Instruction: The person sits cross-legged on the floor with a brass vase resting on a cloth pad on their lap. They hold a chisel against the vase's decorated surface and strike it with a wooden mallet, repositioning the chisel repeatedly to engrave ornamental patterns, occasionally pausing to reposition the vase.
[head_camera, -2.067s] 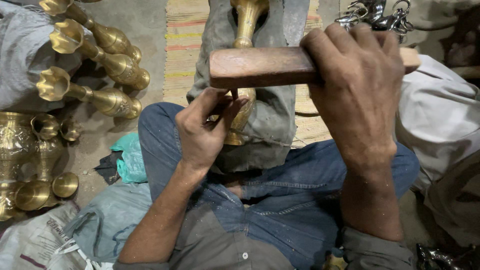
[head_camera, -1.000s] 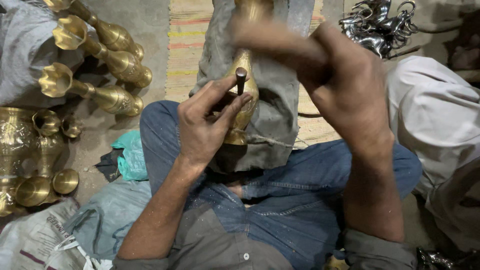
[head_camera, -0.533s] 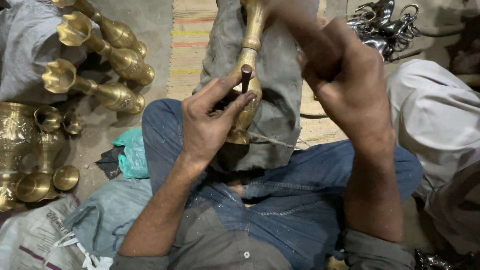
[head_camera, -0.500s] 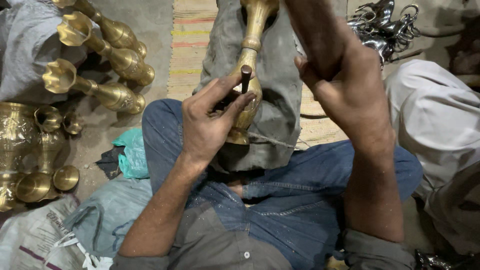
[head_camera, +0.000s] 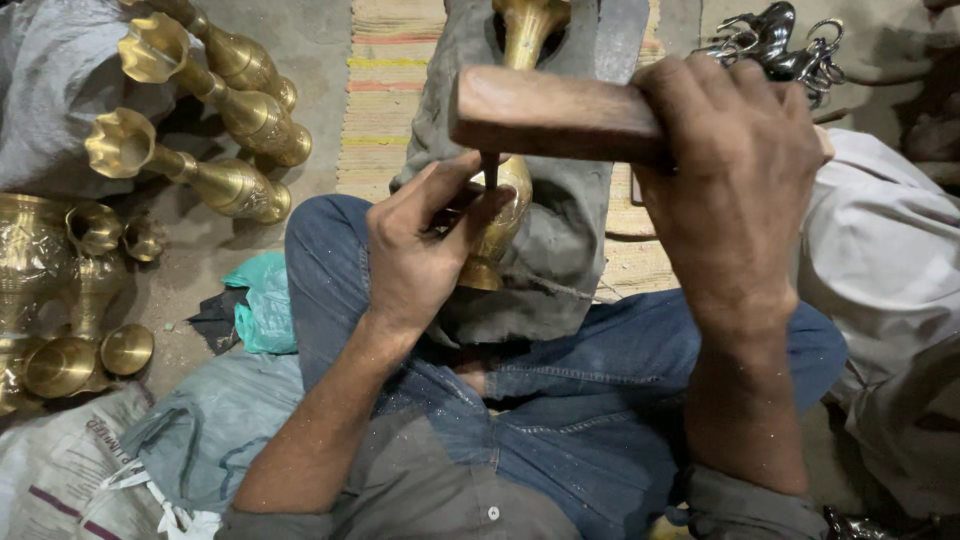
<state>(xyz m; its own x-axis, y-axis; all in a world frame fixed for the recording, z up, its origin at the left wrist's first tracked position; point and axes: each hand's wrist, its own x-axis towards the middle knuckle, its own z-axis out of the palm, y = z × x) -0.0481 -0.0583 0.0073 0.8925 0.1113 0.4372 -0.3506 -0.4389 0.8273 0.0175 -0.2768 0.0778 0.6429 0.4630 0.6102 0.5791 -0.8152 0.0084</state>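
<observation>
Bare floor and a striped mat (head_camera: 385, 95) lie beyond your crossed legs, with a grey pad (head_camera: 570, 230) draped over your lap. Your left hand (head_camera: 415, 255) has its grip pinched on a thin punch (head_camera: 490, 172), tip set on the belly of the brass vase (head_camera: 505, 190) lying on the pad just under that hand. Your right hand (head_camera: 735, 170) has its grip wrapped tight around a wooden mallet (head_camera: 550, 112), whose block sits right over the punch's head; you cannot tell whether they touch. Well left of your left hand, three more vases (head_camera: 215, 130) lie on the floor, brass pots (head_camera: 60, 290) below them. Near that wrist sits a teal rag (head_camera: 262, 305).
</observation>
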